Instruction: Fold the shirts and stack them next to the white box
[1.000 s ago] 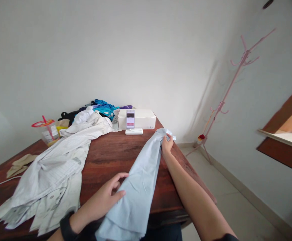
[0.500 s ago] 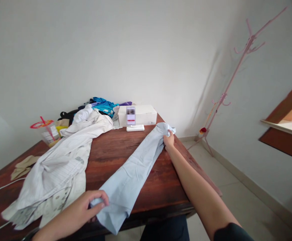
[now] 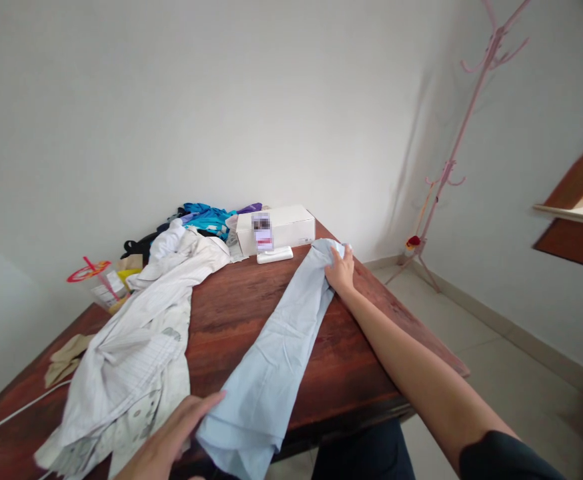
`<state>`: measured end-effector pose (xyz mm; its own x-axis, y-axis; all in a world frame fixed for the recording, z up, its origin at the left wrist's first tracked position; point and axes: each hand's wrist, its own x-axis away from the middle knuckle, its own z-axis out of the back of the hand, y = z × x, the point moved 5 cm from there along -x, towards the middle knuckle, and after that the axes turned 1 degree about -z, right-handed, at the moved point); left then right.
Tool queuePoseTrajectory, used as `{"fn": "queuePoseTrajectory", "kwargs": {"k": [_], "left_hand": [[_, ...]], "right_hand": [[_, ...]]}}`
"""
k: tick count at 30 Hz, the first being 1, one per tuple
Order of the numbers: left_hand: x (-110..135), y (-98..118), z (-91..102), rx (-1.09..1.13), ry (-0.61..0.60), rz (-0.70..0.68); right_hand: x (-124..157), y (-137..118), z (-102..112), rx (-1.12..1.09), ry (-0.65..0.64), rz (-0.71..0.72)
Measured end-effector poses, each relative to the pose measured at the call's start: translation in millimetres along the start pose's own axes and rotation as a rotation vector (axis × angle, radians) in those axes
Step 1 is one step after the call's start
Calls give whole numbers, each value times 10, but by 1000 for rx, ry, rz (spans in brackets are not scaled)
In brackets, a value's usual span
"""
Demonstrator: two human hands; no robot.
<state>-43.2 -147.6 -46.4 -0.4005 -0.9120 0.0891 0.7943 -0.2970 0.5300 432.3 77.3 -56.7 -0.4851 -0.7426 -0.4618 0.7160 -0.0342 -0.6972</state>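
A light blue folded garment [image 3: 276, 353] lies in a long narrow strip on the dark wooden table [image 3: 236, 313], its near end hanging over the front edge. My left hand [image 3: 179, 430] is at the near left side of the strip, fingers stretched out and touching its edge; the lower part of that hand is cut off by the frame. At the far end my right hand [image 3: 341, 272] rests on the collar-like bunched cloth with its fingers spread.
White and patterned garments [image 3: 136, 360] are laid along the left, with a blue clothes pile [image 3: 206, 219] behind. A white box [image 3: 291, 225], phone on a white stand [image 3: 275, 255], plastic cup [image 3: 105, 283], tan cloth [image 3: 66, 360] and white cable [image 3: 21, 415] are around. A pink coat rack [image 3: 464, 130] stands right.
My left hand has loosened its pinch on the near corner and straightened its fingers. My right hand has spread its fingers over the far end. The view has shifted slightly.
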Motion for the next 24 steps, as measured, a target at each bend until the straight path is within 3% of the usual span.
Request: {"fn": "queuePoseTrajectory", "kwargs": {"k": [2,5,7,9,14,24], "left_hand": [[15,157,-44,-284,95,-177],[4,481,-185,-630,204,-463],[-10,635,-273,-779,246,-628],[-19,703,-306,-853,277,-743],[-17,701,-218,-825,331,-851],[-23,885,-17,-592,304,-852]], "right_hand": [[58,-167,-90,42,-139,157],[211,-360,-277,102,-453,341],[309,-395,-367,185,-623,366],[358,-386,-402,256,-709,343],[346,-376,-377,270,-727,318],[407,-441,-373,311,-772,382]]}}
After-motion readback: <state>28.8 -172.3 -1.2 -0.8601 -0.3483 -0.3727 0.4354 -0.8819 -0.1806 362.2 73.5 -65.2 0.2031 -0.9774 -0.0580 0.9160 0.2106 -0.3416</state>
